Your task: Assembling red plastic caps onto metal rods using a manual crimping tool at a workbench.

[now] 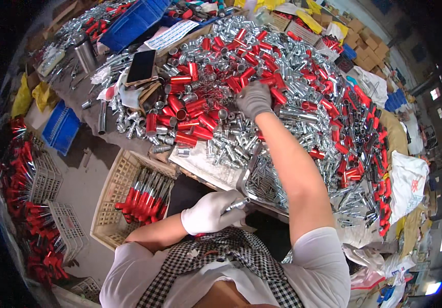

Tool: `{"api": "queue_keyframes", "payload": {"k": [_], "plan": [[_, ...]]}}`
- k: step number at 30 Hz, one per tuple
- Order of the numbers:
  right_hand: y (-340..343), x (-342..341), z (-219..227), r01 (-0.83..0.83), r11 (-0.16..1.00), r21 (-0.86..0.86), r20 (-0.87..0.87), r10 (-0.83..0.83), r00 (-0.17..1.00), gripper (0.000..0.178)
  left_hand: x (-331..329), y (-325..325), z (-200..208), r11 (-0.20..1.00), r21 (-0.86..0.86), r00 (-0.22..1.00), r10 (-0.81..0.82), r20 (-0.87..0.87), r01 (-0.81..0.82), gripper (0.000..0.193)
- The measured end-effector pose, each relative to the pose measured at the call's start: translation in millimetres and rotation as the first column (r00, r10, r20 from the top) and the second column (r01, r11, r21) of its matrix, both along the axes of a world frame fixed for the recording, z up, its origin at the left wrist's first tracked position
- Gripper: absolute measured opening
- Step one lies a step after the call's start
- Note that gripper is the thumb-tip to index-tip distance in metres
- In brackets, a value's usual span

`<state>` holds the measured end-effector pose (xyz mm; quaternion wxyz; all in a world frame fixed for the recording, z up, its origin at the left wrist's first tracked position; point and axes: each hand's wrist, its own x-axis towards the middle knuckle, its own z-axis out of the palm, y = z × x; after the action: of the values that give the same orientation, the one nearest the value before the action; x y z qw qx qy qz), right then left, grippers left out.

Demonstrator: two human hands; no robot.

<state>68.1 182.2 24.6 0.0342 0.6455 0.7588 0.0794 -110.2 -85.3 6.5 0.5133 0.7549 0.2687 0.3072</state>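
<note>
Snagging could happen tbh: tangled springs point(214, 93) right of the phone point(141, 66) touch or nearly touch the right hand point(254, 99), can't tell its grip. Left hand point(208, 211) grips a fitting point(238, 204).

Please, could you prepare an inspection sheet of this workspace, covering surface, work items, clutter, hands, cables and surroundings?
Surface: mostly covered by heaped metal parts; a pale board shows at the near edge.
Work items: silver metal part in the left hand; red tubes and thin wire springs near the right hand.
Clutter: black phone, metal flask, printed sheet.
Hands: left, white-gloved, closed around its part; right, grey-gloved, at the heap, grasp unclear.
Cables: nothing seen.
Surroundings: pale crate with red-handled items; blue bin at left; cardboard boxes at upper right.
</note>
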Motion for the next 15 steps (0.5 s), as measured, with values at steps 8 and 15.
{"api": "queue_keyframes", "payload": {"k": [8,15], "plan": [[-23,82,47,0.068,0.988,0.138,-0.980,0.126,0.157,0.017,9,-7,-1,0.999,0.041,0.997,0.011,0.070,-0.014,0.024],[-137,139,53,-0.600,0.791,0.121,-0.672,-0.380,-0.636,0.024,19,-23,4,0.997,0.070,0.999,-0.030,0.043,0.027,0.025]]}}
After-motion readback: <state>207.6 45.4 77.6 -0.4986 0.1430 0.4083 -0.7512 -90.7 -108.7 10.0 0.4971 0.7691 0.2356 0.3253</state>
